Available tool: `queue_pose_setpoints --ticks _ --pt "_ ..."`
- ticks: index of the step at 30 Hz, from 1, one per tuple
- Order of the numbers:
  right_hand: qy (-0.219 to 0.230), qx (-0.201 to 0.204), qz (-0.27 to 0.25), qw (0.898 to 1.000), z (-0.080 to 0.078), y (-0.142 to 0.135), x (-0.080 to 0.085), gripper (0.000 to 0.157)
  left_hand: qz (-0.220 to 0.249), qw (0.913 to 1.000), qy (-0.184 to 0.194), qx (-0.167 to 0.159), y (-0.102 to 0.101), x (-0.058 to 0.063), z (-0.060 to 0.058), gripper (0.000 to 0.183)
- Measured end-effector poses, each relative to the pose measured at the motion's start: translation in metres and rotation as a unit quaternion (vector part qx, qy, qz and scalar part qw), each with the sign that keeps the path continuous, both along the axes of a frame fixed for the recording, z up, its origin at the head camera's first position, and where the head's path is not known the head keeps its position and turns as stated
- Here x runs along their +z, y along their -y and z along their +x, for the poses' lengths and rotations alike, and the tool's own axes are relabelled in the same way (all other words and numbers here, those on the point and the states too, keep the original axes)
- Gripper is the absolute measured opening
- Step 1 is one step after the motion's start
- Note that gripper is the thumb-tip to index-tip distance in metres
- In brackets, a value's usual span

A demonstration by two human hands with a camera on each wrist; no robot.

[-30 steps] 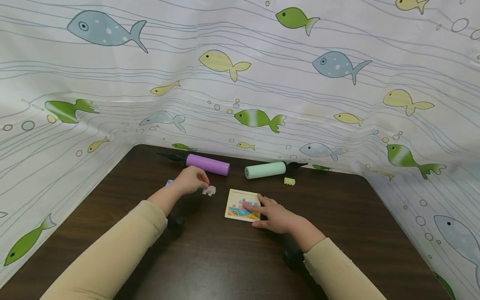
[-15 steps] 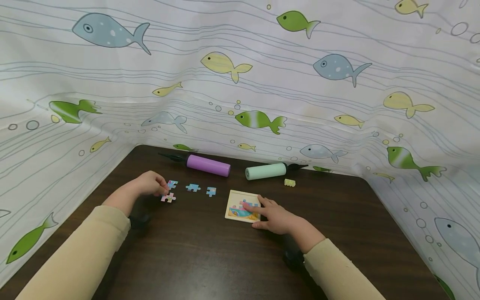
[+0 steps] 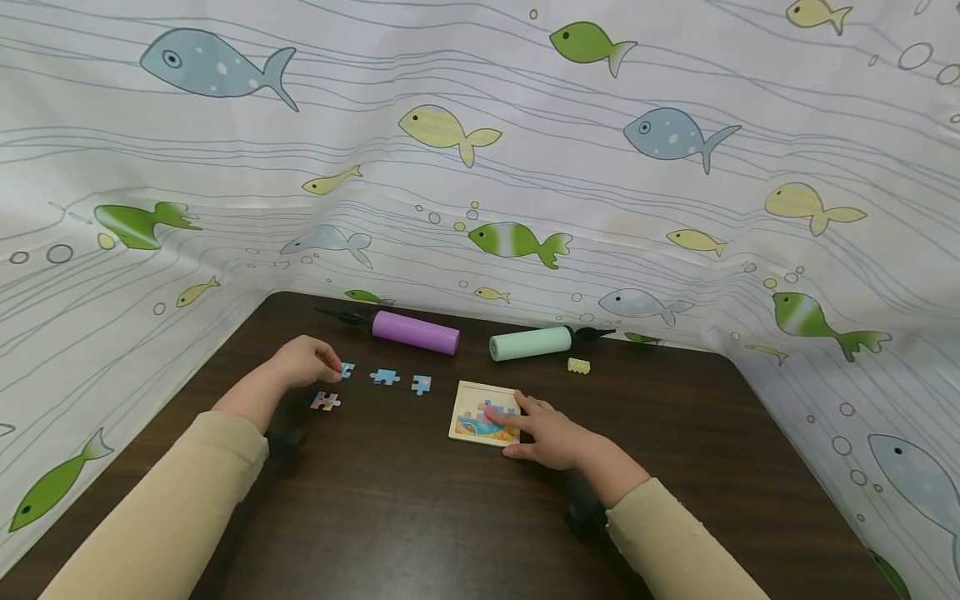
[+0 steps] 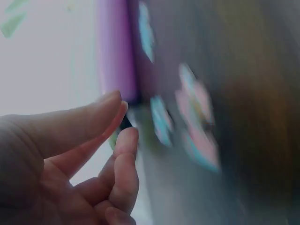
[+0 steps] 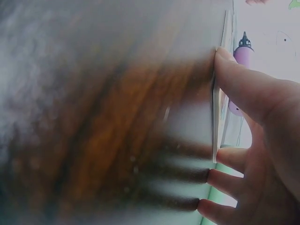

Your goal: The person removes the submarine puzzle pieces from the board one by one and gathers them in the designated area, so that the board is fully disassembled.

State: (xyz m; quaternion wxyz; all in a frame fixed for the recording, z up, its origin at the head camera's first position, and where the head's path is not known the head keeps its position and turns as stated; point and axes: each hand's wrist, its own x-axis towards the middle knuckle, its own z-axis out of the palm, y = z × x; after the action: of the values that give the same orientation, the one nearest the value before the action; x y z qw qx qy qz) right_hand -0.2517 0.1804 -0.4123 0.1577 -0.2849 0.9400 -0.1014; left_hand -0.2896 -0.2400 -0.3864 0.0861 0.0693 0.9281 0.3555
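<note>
My left hand hovers just above the table at the left, thumb and fingers loosely bent with nothing between them. Beside its fingertips lies a blue puzzle piece, partly hidden by the hand. Nearer the front is a pink puzzle piece; both this and a blue piece look blurred in the left wrist view. My right hand rests on the right side of a wooden puzzle board, fingers spread, one finger on the fitted pieces. The right thumb touches the board's edge.
Two more blue puzzle pieces lie between the left hand and the board: one piece, another piece. Behind stand a purple hand pump and a mint pump, both lying down. A yellow toy block sits at the right.
The left hand has moved left with the pink piece, put it down on the table and let go, then shifted slightly back toward the blue piece. The right hand stays on the board.
</note>
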Motion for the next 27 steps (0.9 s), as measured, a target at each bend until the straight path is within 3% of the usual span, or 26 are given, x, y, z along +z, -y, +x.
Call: queue_pose_setpoints --ticks 7,13,20,27 --pt "0.006 -0.004 0.001 1.000 -0.001 -0.001 -0.001 0.067 0.028 0.9979 -0.016 -0.056 -0.054 0.011 -0.011 0.010" --pt "0.012 -0.009 0.003 1.000 -0.002 0.000 0.001 0.067 0.033 0.9948 -0.021 -0.094 -0.115 0.003 -0.024 0.009" --pt "0.011 -0.004 -0.001 1.000 -0.002 0.000 0.001 0.066 -0.025 0.9934 0.001 -0.112 -0.182 -0.009 -0.018 0.022" --pt "0.005 0.003 -0.007 1.000 -0.001 -0.001 0.001 0.065 -0.068 0.9893 0.013 -0.129 -0.211 -0.015 -0.009 0.028"
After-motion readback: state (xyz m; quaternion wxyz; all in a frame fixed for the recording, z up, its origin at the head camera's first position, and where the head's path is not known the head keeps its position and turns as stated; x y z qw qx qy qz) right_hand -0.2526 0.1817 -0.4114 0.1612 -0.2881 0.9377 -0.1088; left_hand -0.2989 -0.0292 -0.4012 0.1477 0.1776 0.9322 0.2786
